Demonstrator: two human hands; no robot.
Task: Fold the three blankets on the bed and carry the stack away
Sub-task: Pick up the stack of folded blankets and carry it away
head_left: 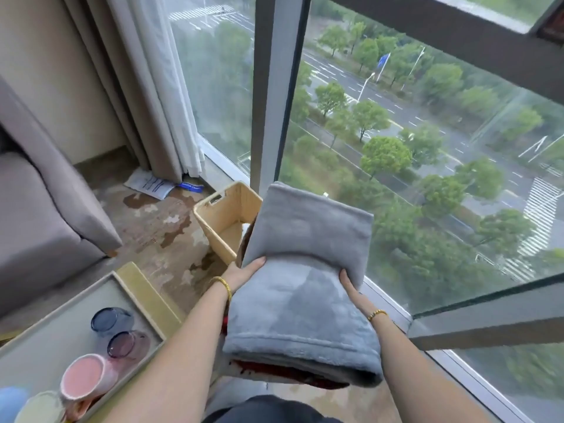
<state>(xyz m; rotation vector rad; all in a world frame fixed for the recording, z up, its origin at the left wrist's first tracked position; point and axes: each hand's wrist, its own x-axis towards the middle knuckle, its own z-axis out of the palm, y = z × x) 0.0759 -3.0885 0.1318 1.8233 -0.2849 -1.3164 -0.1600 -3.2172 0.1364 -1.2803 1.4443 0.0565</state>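
The grey blanket [302,300] covers most of the stack, so only a red edge [274,372] shows beneath it, and a third layer cannot be told. Both grips' fingers lie hidden under the stack. Beyond the left grip [241,273], the blanket hides the near corner of the wooden crate [222,209].

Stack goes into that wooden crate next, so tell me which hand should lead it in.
Probably left: the left hand grips the folded blankets on the side nearest the wooden crate; the right hand is window-side.

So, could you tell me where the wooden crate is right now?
The wooden crate sits on the floor by the window, just beyond the left hand.
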